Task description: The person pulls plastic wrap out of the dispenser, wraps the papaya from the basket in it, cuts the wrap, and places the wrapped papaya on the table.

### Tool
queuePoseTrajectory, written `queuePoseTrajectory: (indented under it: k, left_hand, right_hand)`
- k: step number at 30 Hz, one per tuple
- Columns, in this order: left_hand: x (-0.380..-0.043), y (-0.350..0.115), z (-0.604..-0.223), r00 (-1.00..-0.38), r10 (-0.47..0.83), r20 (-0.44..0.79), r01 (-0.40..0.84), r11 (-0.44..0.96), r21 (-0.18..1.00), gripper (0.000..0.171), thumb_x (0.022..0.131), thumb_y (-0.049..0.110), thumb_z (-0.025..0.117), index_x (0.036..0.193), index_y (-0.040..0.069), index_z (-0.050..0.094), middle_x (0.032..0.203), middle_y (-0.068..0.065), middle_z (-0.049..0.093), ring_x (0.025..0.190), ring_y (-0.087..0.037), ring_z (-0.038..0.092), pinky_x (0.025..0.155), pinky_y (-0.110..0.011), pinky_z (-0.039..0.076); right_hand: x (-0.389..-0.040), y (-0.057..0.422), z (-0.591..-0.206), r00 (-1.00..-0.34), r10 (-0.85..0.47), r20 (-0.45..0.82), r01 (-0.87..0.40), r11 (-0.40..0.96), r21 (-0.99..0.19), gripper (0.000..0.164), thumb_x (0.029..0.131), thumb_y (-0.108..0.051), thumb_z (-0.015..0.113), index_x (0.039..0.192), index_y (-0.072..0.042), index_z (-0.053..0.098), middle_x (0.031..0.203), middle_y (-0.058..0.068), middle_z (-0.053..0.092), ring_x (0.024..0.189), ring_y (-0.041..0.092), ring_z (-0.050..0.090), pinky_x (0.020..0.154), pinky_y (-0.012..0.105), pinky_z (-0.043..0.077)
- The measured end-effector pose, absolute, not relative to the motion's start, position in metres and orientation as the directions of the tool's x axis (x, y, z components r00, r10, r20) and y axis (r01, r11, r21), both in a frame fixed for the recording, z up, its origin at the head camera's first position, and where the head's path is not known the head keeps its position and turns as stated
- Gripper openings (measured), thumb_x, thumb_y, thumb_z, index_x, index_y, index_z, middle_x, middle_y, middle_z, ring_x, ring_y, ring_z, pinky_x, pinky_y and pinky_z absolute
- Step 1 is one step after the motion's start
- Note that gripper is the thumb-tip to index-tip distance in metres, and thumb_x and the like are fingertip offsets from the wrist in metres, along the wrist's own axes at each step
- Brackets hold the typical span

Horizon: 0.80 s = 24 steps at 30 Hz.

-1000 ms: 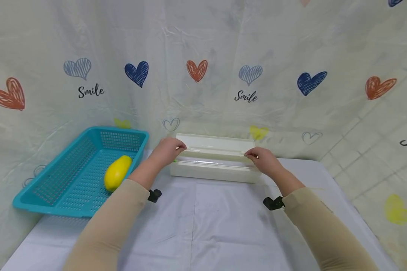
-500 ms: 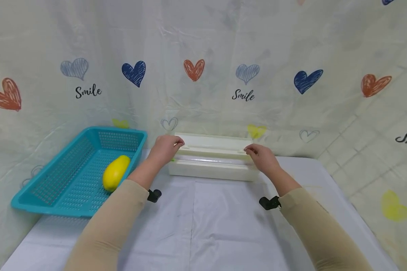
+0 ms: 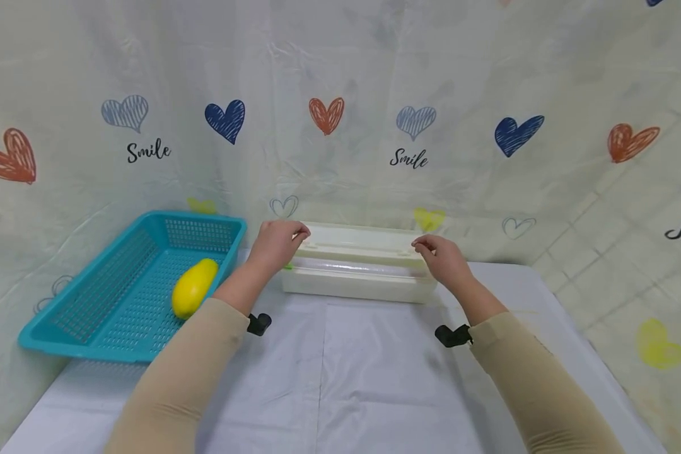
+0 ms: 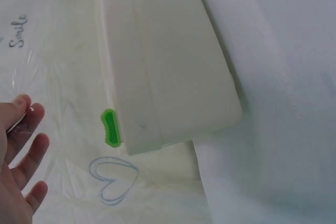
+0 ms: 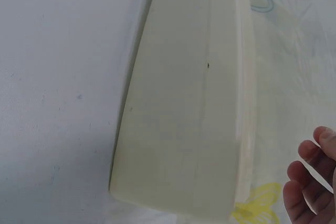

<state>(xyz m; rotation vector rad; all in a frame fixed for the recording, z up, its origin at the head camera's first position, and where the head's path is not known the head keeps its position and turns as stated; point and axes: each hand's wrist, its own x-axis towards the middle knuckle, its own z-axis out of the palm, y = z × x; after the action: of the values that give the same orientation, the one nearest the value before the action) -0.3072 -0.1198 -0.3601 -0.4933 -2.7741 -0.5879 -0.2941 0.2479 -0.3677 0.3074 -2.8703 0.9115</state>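
Observation:
A white cling film dispenser (image 3: 357, 287) stands on the table with its lid (image 3: 363, 236) raised at the back. Inside lies a roll of clear cling film (image 3: 363, 268). My left hand (image 3: 276, 243) is above the dispenser's left end, pinching clear film between thumb and forefinger; shiny streaks of the film show in the left wrist view. Over the right end, my right hand (image 3: 442, 257) holds thumb and forefinger together at the film's other side, though the film itself is hard to make out there. A green slider (image 4: 111, 128) sits at the dispenser's left end.
On the left stands a turquoise basket (image 3: 119, 309) with a yellow, mango-like fruit (image 3: 195, 288) in it. A white cloth covers the table (image 3: 369, 372). Behind hangs a pale curtain (image 3: 352, 183) printed with hearts, close to the raised lid.
Both hands have risen slightly and moved back from the dispenser, their fingertips still pinched. The dispenser and basket stay in place; the head view has shifted a little.

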Motion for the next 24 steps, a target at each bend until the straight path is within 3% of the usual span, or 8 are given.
queuePoseTrajectory:
  k: [9, 24]
  left_hand:
    - [-0.305, -0.120, -0.349, -0.903, 0.281, 0.323, 0.386, 0.862, 0.329, 0.023, 0.101, 0.028, 0.059, 0.115, 0.016, 0.072, 0.108, -0.001, 0.073, 0.107, -0.025, 0.063, 0.103, -0.048, 0.035]
    - [-0.305, -0.118, -0.331, -0.898, 0.287, 0.334, 0.391, 0.869, 0.303, 0.023, 0.101, 0.028, 0.059, 0.115, 0.016, 0.072, 0.108, -0.002, 0.073, 0.104, -0.025, 0.063, 0.099, -0.047, 0.036]
  right_hand:
    - [-0.293, 0.248, -0.357, -0.972, -0.152, 0.180, -0.228, 0.802, -0.552, 0.029, 0.105, -0.020, 0.050, 0.125, -0.004, 0.064, 0.121, 0.015, 0.065, 0.104, 0.033, 0.058, 0.086, 0.049, 0.046]
    - [-0.297, 0.248, -0.345, -0.964, -0.138, 0.229, -0.243, 0.808, -0.537, 0.026, 0.105, -0.022, 0.052, 0.120, -0.006, 0.066, 0.115, 0.013, 0.065, 0.093, 0.029, 0.059, 0.074, 0.041, 0.047]
